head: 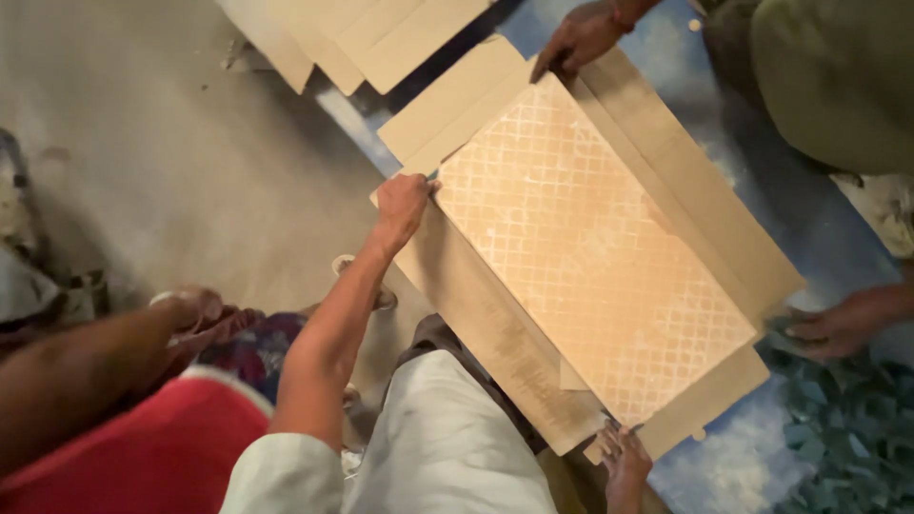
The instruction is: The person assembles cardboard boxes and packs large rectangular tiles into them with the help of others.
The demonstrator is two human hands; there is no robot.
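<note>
A: What is the largest thing there?

B: The opened cardboard box (495, 324), lying flat on the floor with its flaps spread. A big tile (590, 257) with a diamond-grid back lies in it, slanting from upper left to lower right.

A: How much room is there around the tile?

B: On the tile's long left side lies a wide cardboard flap, then bare grey floor (190, 162). On its long right side a narrower flap, then a blue patterned surface (743, 162). More cardboard sheets (362, 38) lie beyond the tile's top corner, well apart from it.

A: And the wearer's hands?

B: The left hand (402, 205) rests at the tile's left corner, fingers curled against its edge. The right hand (624, 457) is at the tile's bottom corner, fingers spread and touching the flap there; whether it grips cannot be told.

A: Anyone else?

B: A co-worker's hand (576, 40) presses on the tile's top corner, and another hand (838, 328) sits near its right corner.
</note>
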